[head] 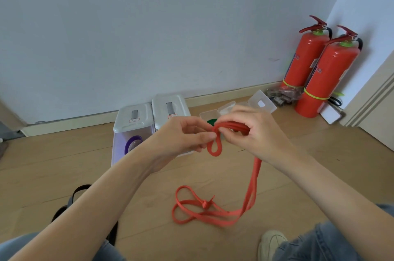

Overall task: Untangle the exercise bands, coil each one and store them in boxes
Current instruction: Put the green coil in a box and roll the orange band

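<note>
Though limp and light, red band [251, 194] likely grippy and stretchy, prone to springing out of a coil; best pinched at the small loop and fed turn by turn. Upper end bunched between both hands above the floor [64, 160], tail trailing down to a tight knot [205, 204] lying near the knees. Left hand [183, 139] closed, fingertips pinching the loop; right hand [253, 130] clamped around several strands. Beyond, two lidded boxes [149, 118], one showing a purple band [132, 143]; small clear cases [234, 107] and fire extinguishers [315, 69] by the wall.
</note>
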